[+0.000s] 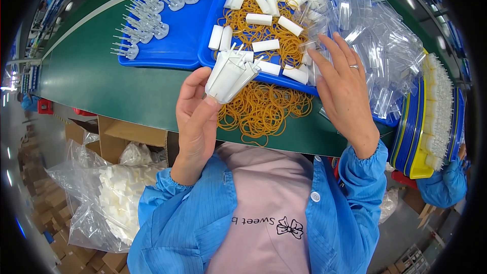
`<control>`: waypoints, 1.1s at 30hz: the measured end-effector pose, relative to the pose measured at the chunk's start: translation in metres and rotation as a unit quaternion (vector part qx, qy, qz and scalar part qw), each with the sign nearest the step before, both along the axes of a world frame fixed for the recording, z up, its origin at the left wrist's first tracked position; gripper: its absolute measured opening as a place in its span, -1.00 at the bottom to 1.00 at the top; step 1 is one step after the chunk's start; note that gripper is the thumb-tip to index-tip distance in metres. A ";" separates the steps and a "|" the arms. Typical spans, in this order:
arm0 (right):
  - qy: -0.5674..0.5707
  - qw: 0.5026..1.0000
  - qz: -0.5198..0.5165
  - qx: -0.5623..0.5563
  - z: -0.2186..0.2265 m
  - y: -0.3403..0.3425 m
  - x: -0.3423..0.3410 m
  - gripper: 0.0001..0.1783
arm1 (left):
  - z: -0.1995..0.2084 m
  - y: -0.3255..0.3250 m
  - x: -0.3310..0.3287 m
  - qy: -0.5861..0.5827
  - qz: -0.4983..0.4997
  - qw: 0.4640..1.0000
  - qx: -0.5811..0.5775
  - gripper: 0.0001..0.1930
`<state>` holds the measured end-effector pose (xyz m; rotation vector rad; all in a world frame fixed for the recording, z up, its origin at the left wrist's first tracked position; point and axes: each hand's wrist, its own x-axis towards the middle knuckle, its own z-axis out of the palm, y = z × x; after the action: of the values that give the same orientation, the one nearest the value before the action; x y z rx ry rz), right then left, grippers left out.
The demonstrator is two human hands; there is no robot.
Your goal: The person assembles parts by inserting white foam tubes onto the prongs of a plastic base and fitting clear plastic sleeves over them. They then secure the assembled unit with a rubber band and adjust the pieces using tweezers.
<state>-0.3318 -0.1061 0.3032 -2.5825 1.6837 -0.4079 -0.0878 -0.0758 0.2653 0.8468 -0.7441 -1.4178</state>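
Between the thumb and fingers of my left hand [195, 119] is a white pronged plastic part [231, 73]. White tube pieces and clear sleeves appear to stand on it, flaring away from my palm. My right hand [347, 99] is open, fingers stretched and slightly apart. Its fingertips reach the border between the middle tray and a heap of clear plastic sleeves [385, 45]; I cannot make out anything held in it. The blue middle tray [205, 53] contains white foam-like tube pieces [266, 45] and orange-brown rubber bands [251, 23].
Loose rubber bands [266, 109] lie on the green table [101, 89] before the tray. Pronged white parts [152, 25] fill a blue tray [167, 53] at left. Stacked trays [418, 132] stand right. A bag of white pieces [119, 203] sits below left, beside an open carton [129, 134].
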 end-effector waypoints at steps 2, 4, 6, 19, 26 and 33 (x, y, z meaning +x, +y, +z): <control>-0.003 1.000 -0.019 -0.024 -0.003 -0.002 0.004 -0.56 | -0.001 0.000 0.000 0.004 -0.004 1.000 0.000 -0.49; 0.000 0.999 -0.025 -0.040 -0.006 -0.004 0.006 -0.57 | -0.002 0.001 0.000 0.002 -0.004 1.000 0.003 -0.49; 0.003 0.998 -0.031 -0.056 -0.007 -0.006 0.008 -0.57 | -0.002 0.001 0.000 0.000 -0.004 1.000 0.005 -0.49; -0.032 0.997 -0.016 -0.067 -0.007 -0.001 0.009 -0.55 | -0.005 0.002 0.000 -0.003 -0.015 1.000 0.007 -0.49; -0.156 0.986 -0.031 -0.058 -0.001 0.000 0.010 -0.50 | -0.003 0.004 -0.006 -0.007 -0.030 0.999 0.007 -0.48; -0.067 0.992 -0.028 -0.103 -0.011 -0.003 0.020 -0.57 | -0.004 0.005 -0.008 -0.007 -0.035 0.999 0.015 -0.48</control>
<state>-0.3119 -0.1087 0.2924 -2.5802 1.7562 -0.7790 -0.0956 -0.0704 0.2614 0.8614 -0.7710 -1.4892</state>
